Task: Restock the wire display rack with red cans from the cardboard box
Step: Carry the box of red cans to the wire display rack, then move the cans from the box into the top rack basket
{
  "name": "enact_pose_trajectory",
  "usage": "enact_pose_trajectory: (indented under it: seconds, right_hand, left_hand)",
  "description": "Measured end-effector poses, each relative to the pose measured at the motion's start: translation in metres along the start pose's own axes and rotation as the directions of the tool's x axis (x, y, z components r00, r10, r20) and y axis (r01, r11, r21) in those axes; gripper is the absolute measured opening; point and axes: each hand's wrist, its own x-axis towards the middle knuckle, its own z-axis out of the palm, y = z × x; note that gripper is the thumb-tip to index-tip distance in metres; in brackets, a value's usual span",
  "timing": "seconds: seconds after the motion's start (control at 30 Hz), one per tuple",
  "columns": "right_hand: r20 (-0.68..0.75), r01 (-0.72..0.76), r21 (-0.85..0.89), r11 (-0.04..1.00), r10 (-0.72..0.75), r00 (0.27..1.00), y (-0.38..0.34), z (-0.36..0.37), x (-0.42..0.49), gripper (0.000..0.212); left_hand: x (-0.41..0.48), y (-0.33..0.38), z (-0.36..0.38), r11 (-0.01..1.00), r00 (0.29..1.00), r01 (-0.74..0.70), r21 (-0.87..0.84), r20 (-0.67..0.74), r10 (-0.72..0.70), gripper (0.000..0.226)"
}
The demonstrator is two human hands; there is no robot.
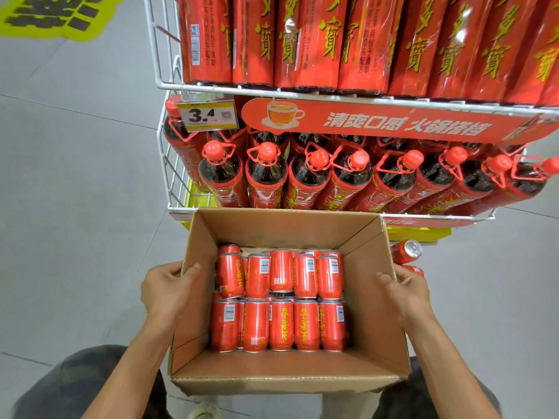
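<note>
An open cardboard box (290,367) sits in front of me, low in the view, holding several red cans (281,300) lying on their sides in two rows. My left hand (165,290) grips the box's left wall, thumb inside. My right hand (406,290) grips the right wall the same way. The white wire display rack (169,164) stands just behind the box, its shelves filled with red bottles (266,173) and red packs (314,40).
A loose red can (406,251) lies on the floor to the right of the box, with another partly hidden behind my right hand. A yellow price tag (207,116) hangs on the rack. Grey tiled floor spreads to the left, with a yellow floor sticker (57,15).
</note>
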Motion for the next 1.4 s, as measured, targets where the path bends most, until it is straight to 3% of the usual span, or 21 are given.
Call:
enact_pose_trajectory:
  seconds: [0.27, 0.43, 0.57, 0.7, 0.83, 0.9, 0.97, 1.13, 1.3, 1.4]
  right_hand:
    - [-0.014, 0.017, -0.065, 0.998, -0.018, 1.0, -0.006, -0.002, -0.005, 0.023]
    - [0.002, 0.012, -0.062, 0.998, -0.012, 1.0, -0.013, -0.004, -0.013, 0.019]
    - [-0.067, 0.131, 0.05, 0.99, -0.127, 0.99, -0.028, -0.005, -0.027, 0.034]
    - [-0.181, 0.348, 0.128, 0.929, -0.323, 0.929, -0.049, -0.001, -0.051, 0.034]
    - [-0.087, 0.379, 0.22, 0.899, -0.368, 0.926, -0.049, 0.025, -0.062, 0.03]
    - [0.0, 0.293, 0.168, 0.941, -0.297, 0.955, -0.04, 0.047, -0.053, 0.034]
    - [0.053, 0.225, -0.007, 0.974, -0.225, 0.973, -0.027, 0.067, -0.035, 0.042]
    - [0.094, 0.076, -0.363, 0.929, -0.045, 0.995, 0.014, 0.095, 0.009, 0.038]
    - [0.083, -0.06, -0.423, 0.904, 0.105, 0.991, 0.049, 0.113, 0.026, 0.05]
    - [0.047, -0.057, -0.437, 0.898, 0.086, 0.995, 0.06, 0.12, 0.025, 0.057]
  left_hand:
    - [0.0, 0.005, -0.002, 1.0, 1.0, 0.003, 0.016, 0.017, -0.004, 0.01]
    - [-0.001, 0.009, -0.005, 1.0, 1.0, 0.003, 0.021, 0.026, -0.004, 0.03]
    - [-0.013, 0.029, -0.017, 0.988, 0.989, -0.148, -0.05, -0.002, 0.148, 0.03]
    - [-0.035, 0.06, -0.028, 0.934, 0.943, -0.33, -0.136, -0.09, 0.32, 0.025]
    - [-0.043, 0.069, -0.006, 0.904, 0.929, -0.355, -0.237, 0.019, 0.37, 0.035]
    - [-0.033, 0.062, 0.018, 0.932, 0.94, -0.287, -0.22, 0.125, 0.318, 0.041]
    - [-0.019, 0.051, 0.046, 0.974, 0.95, -0.198, -0.109, 0.226, 0.218, 0.047]
    - [0.011, 0.007, 0.094, 0.995, 0.963, 0.064, 0.076, 0.257, -0.081, 0.045]
    - [0.022, -0.032, 0.124, 0.961, 0.934, 0.212, 0.176, 0.252, -0.252, 0.055]
    - [0.02, -0.043, 0.133, 0.956, 0.938, 0.223, 0.191, 0.225, -0.264, 0.059]
